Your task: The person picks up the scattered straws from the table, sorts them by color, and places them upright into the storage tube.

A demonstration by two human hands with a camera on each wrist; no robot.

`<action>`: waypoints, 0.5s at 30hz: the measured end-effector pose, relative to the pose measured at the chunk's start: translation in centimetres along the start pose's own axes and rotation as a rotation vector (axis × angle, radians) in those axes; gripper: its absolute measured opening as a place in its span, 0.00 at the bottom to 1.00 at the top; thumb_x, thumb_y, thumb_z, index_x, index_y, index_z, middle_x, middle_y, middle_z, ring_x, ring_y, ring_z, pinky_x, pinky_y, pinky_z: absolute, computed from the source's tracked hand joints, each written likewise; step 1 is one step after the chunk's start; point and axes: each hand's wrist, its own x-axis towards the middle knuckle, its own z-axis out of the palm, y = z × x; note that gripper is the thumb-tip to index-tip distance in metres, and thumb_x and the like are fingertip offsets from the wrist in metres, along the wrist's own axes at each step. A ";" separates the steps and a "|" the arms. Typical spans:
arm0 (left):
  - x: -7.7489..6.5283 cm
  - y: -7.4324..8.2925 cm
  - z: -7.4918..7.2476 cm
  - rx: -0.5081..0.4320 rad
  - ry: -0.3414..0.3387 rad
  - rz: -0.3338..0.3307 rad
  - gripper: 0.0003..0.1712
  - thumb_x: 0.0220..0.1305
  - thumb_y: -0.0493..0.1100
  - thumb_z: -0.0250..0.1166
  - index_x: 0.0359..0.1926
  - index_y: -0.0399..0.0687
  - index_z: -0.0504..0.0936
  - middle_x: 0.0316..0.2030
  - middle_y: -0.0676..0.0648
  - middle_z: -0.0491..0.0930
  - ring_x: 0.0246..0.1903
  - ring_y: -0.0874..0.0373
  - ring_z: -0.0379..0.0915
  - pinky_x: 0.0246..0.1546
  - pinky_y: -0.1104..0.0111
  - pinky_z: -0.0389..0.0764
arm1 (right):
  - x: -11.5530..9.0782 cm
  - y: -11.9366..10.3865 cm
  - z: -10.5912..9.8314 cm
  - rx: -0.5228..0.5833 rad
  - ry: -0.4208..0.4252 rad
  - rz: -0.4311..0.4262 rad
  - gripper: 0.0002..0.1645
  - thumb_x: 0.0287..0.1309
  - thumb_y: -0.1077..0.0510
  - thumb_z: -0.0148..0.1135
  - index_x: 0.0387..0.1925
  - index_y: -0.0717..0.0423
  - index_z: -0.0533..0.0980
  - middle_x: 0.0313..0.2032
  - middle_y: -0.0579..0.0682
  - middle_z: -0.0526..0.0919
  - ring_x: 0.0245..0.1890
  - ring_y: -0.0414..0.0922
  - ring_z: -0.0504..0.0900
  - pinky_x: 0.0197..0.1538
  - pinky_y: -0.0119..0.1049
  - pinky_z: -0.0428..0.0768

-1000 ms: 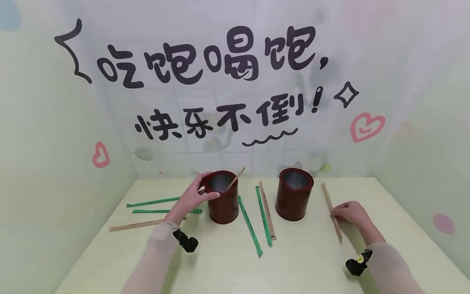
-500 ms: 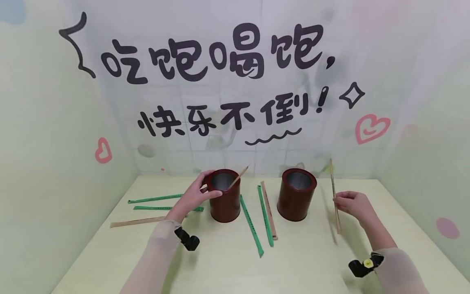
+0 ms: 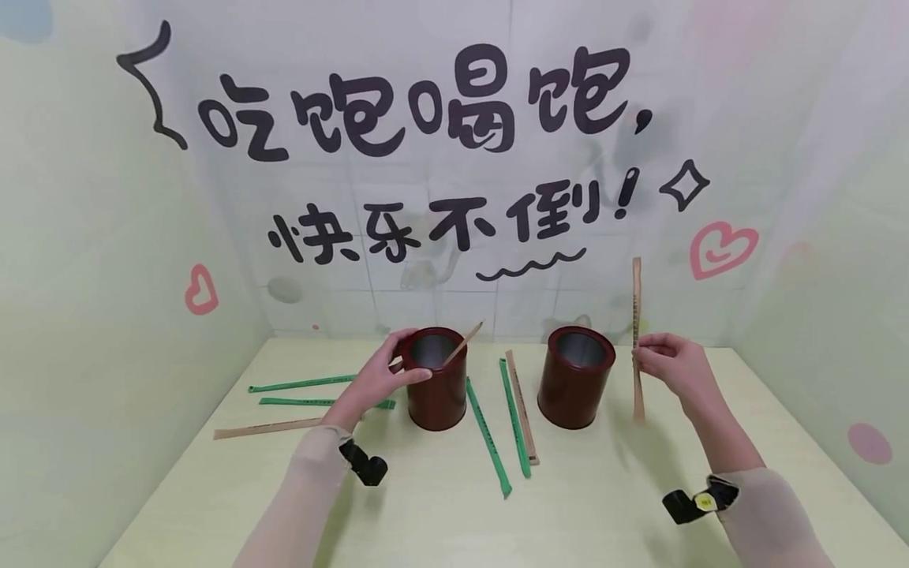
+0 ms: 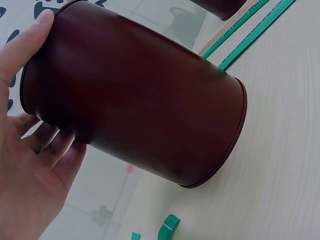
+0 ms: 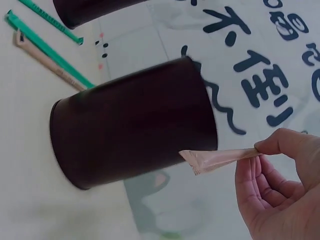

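Observation:
My left hand [image 3: 383, 375] grips the left dark red canister [image 3: 436, 398] near its rim, thumb in front and fingers round the far side. That canister stands upright, and one brown straw [image 3: 465, 342] leans out of its mouth. My right hand [image 3: 678, 363] pinches a brown paper-wrapped straw [image 3: 637, 315] between thumb and fingers. The held straw is nearly vertical in the air, just right of the right dark red canister [image 3: 574, 386]. In the right wrist view its flat crimped end [image 5: 197, 162] points away from the fingers. No straw shows in the right canister's mouth.
Two green straws [image 3: 305, 384] and a brown straw [image 3: 263, 430] lie left on the pale table [image 3: 440, 521]. Between the canisters lie more green straws [image 3: 488, 438] and a brown one [image 3: 521, 410]. A printed backdrop [image 3: 398, 308] rises behind.
My right hand has lifted the brown straw off the table, turned it upright and brought it slightly left, towards the right canister. The left hand keeps its grip; the view has shifted slightly.

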 end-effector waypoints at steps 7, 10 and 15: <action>-0.3 0.2 0.0 0.002 -0.007 -0.012 0.47 0.61 0.46 0.72 0.75 0.48 0.56 0.71 0.39 0.63 0.72 0.43 0.57 0.74 0.45 0.60 | 0.4 -2.9 1.9 0.033 0.019 -0.059 0.22 0.65 0.61 0.61 0.53 0.75 0.70 0.29 0.31 0.81 0.31 0.26 0.81 0.39 0.21 0.84; -0.1 0.2 -0.1 -0.007 -0.004 -0.005 0.47 0.62 0.45 0.71 0.75 0.47 0.55 0.71 0.39 0.63 0.73 0.43 0.56 0.74 0.45 0.59 | 0.8 -3.9 3.0 0.058 0.020 -0.072 0.22 0.65 0.60 0.61 0.53 0.74 0.71 0.29 0.31 0.81 0.31 0.27 0.80 0.39 0.21 0.83; 0.2 0.1 0.0 -0.019 -0.022 -0.001 0.46 0.63 0.44 0.70 0.76 0.48 0.55 0.71 0.39 0.62 0.73 0.43 0.55 0.75 0.45 0.57 | 1.2 -5.3 4.7 0.079 0.009 -0.079 0.22 0.64 0.61 0.59 0.54 0.74 0.71 0.28 0.31 0.79 0.31 0.28 0.79 0.40 0.20 0.82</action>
